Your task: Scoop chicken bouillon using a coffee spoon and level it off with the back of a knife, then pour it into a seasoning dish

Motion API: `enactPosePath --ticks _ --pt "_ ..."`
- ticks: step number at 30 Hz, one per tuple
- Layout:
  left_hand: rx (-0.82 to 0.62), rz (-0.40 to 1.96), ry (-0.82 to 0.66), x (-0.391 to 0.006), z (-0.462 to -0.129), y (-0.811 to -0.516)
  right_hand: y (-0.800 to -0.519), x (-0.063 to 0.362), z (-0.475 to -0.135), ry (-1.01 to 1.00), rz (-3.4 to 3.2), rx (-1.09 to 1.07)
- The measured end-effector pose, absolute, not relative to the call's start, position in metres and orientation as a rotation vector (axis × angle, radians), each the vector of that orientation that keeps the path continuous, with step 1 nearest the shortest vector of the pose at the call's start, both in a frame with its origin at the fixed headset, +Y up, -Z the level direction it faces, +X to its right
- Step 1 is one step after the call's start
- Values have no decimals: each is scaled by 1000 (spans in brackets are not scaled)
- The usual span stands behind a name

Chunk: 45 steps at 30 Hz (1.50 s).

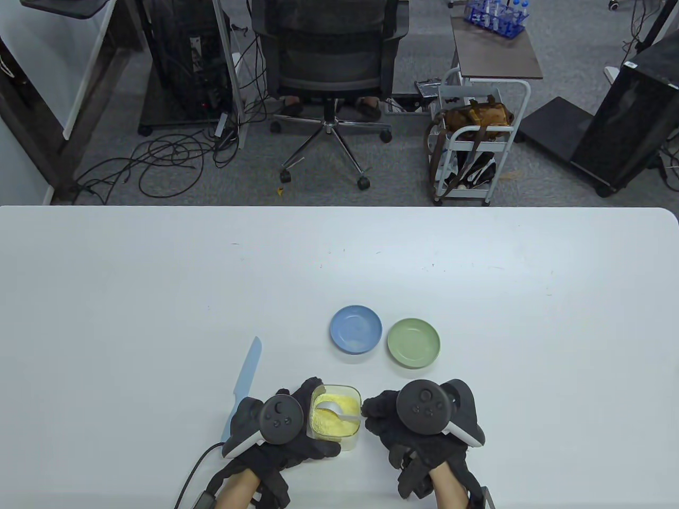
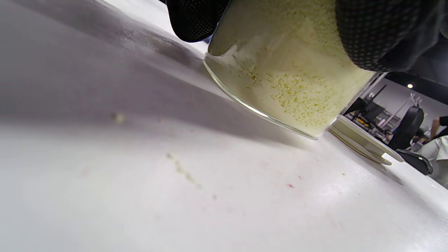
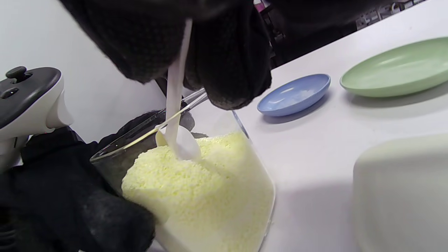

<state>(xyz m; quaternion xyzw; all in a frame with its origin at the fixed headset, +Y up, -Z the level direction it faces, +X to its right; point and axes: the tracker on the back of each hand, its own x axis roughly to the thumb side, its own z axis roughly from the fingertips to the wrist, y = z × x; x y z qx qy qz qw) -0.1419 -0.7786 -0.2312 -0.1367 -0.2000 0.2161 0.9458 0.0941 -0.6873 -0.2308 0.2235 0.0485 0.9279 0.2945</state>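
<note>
A clear square jar [image 1: 336, 417] of yellow chicken bouillon [image 3: 196, 182] stands near the table's front edge, tilted. My left hand [image 1: 289, 419] grips the jar [image 2: 280, 80] from its left side. My right hand [image 1: 395, 411] pinches the handle of a white coffee spoon [image 1: 334, 409], whose bowl [image 3: 182, 143] rests on the bouillon inside the jar [image 3: 210, 196]. A light blue knife [image 1: 245, 383] lies on the table left of my left hand, tip pointing away. A blue seasoning dish [image 1: 356, 328] and a green seasoning dish [image 1: 413, 342] sit empty behind the jar.
A white rounded object, likely the jar's lid [image 3: 402, 192], lies close to my right hand. The white table [image 1: 159, 297] stretches wide around the dishes. An office chair [image 1: 329, 69] and a cart [image 1: 477, 138] stand on the floor beyond the far edge.
</note>
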Motion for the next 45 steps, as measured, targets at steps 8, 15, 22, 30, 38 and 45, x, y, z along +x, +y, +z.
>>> enactPosePath --ticks 8,15,22,30,38,45 --pt "-278 440 -407 -142 -231 -779 -708 100 -242 368 2246 444" --pt "-275 441 -405 -142 -231 -778 -727 109 -248 446 2121 347" --pt "-274 442 -404 -142 -231 -778 -728 115 -246 425 2131 319" --pt "-302 322 -434 -160 -228 -761 -720 131 -240 336 2044 318" --pt "-246 383 -266 -218 -227 -714 -714 141 -236 291 1968 328" --pt "-433 262 139 -267 -232 -724 -714 143 -236 286 1961 324"
